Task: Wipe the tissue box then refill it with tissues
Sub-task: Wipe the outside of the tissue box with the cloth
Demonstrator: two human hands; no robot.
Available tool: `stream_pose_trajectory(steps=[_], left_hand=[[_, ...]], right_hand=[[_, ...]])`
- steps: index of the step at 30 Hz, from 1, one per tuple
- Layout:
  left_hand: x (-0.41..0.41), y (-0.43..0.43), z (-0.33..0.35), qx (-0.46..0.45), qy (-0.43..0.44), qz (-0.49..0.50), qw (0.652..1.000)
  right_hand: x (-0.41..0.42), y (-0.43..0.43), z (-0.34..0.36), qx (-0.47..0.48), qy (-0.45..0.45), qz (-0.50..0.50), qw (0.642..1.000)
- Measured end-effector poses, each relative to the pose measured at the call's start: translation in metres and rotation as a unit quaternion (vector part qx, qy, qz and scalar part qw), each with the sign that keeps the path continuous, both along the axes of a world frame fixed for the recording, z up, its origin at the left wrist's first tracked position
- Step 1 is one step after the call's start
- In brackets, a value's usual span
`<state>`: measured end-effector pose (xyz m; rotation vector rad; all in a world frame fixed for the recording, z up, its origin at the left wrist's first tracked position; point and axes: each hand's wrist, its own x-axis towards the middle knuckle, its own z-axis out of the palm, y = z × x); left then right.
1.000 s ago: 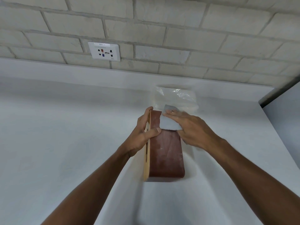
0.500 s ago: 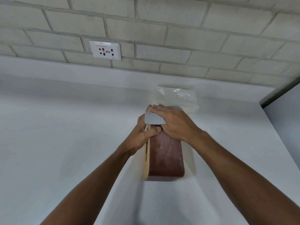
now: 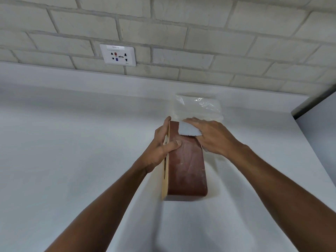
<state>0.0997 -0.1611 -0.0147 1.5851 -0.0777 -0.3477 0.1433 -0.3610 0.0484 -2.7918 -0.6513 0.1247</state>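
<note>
The left hand point(image 3: 160, 148) clamps the far end of the tissue box point(image 3: 187, 171), thumb on its brown face. Just beyond the thumb, the right hand point(image 3: 212, 137), fingers flat, presses a white cloth point(image 3: 187, 130) there.

Light soft, even, fairly bright, source not visible; faint shadows on the white counter point(image 3: 72, 142) right of the box point(image 3: 187, 166) and beneath the forearms point(image 3: 109, 206), small glints on the plastic bag point(image 3: 198, 104), brick wall point(image 3: 181, 24) lines bowed by the wide lens, overall slightly soft.

Two hands point(image 3: 161, 151) point(image 3: 213, 137), one tissue box point(image 3: 187, 170), one cloth point(image 3: 188, 130), perhaps one pack point(image 3: 198, 106).
</note>
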Motion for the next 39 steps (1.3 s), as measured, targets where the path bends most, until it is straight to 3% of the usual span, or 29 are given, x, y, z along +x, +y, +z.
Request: stream_pose_trajectory(steps=[5, 9, 14, 17, 21, 25, 29, 33, 37, 39], left_hand=[[0.001, -0.001, -0.002, 0.005, 0.002, 0.001, 1.0], [0.0, -0.003, -0.003, -0.005, 0.001, 0.01, 1.0], [0.001, -0.003, -0.001, 0.003, -0.001, 0.003, 1.0], [-0.001, -0.003, -0.001, -0.002, -0.004, 0.004, 1.0], [0.0, -0.003, 0.0, 0.007, -0.007, 0.001, 1.0], [-0.001, -0.002, -0.001, 0.004, -0.003, 0.002, 1.0], [-0.001, -0.003, 0.0, 0.008, -0.006, 0.0, 1.0], [-0.001, -0.003, 0.0, 0.003, -0.003, 0.003, 1.0], [-0.001, -0.002, 0.0, 0.01, -0.004, -0.002, 1.0], [-0.001, -0.002, 0.001, 0.008, 0.002, -0.002, 1.0]], right_hand=[[-0.014, 0.011, -0.008, 0.009, -0.011, 0.045, 0.999], [-0.009, -0.001, 0.0, 0.01, -0.004, 0.008, 1.0], [-0.019, -0.003, -0.005, 0.01, -0.002, 0.046, 0.999], [-0.012, -0.005, -0.002, 0.008, -0.015, 0.006, 1.0], [-0.023, -0.005, -0.006, 0.0, -0.018, 0.046, 0.999], [-0.014, -0.007, -0.001, 0.009, -0.027, -0.006, 1.0], [-0.03, -0.01, -0.008, 0.017, -0.018, 0.057, 0.998], [-0.021, -0.008, -0.003, 0.022, -0.03, 0.005, 0.999], [-0.032, -0.006, -0.009, 0.038, -0.011, 0.061, 0.997], [-0.025, -0.015, -0.003, 0.046, -0.007, 0.033, 0.998]])
